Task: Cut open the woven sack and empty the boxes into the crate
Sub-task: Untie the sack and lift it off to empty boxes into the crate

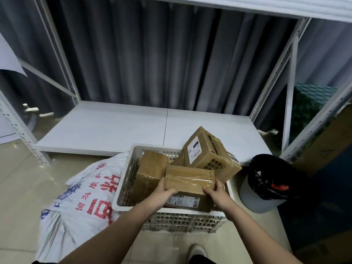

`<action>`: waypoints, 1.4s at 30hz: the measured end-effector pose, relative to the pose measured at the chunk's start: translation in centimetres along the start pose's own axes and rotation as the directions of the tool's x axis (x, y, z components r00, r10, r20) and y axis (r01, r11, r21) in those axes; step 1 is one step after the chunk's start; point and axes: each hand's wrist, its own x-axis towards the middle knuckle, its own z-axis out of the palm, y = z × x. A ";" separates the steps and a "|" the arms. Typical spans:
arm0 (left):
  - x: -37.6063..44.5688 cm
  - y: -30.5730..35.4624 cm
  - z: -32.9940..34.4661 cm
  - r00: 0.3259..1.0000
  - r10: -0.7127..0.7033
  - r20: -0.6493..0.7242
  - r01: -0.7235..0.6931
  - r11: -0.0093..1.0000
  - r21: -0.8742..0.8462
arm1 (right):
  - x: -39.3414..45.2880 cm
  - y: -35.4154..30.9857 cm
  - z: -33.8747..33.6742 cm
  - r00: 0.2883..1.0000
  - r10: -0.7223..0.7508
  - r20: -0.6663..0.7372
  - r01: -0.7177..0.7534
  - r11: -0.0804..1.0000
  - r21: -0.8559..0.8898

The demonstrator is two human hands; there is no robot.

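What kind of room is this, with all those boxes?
Probably a storeroom or parcel-sorting room: bare white metal shelving, a white plastic crate full of taped, labelled cardboard boxes, and a printed woven sack on the floor.

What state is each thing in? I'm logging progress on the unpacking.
Taped box: gripped at both ends, over the crate.
Left hand: gripping it.
Right hand: gripping it.
Crate: holding several boxes.
Labelled box: tilted, atop the pile.
Woven sack: slumped on the floor.
Bin: bag-lined.
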 end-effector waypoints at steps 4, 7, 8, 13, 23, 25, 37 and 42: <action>0.6 -1.0 -1.0 0.998 0.002 -0.065 0.004 0.997 0.080 | -0.3 0.1 0.7 0.997 0.010 0.074 -0.015 0.998 0.058; 0.9 -1.4 -1.5 0.996 -0.038 -0.076 0.047 0.992 0.119 | 0.2 -0.1 1.4 0.996 0.022 0.092 -0.031 0.995 0.093; 0.8 -1.3 -1.4 0.995 -0.051 -0.085 0.061 0.991 0.115 | 0.4 -0.4 1.6 0.994 0.031 0.106 -0.042 0.994 0.098; 1.4 -1.9 -2.7 0.970 -0.099 -0.223 0.121 0.989 0.087 | 1.1 -0.9 2.8 0.977 0.069 0.199 -0.097 0.986 0.135; -0.2 -1.9 -4.9 0.947 -0.126 -0.295 0.167 0.979 0.118 | 2.9 0.6 7.2 0.995 -0.017 0.102 0.059 0.902 -0.428; -0.6 -2.0 -4.5 0.970 -0.142 -0.200 0.178 0.968 0.178 | 2.3 0.2 6.9 0.995 0.061 0.085 0.019 0.690 -0.724; -4.2 -5.8 -12.5 0.912 -0.117 -0.392 0.265 0.899 0.349 | -0.3 -4.0 9.6 0.850 0.300 0.433 0.081 0.739 -0.669; -4.1 -12.0 -16.1 0.818 -0.182 -0.545 0.439 0.811 0.387 | -0.1 -3.2 15.6 0.817 0.255 0.518 0.228 0.683 -0.695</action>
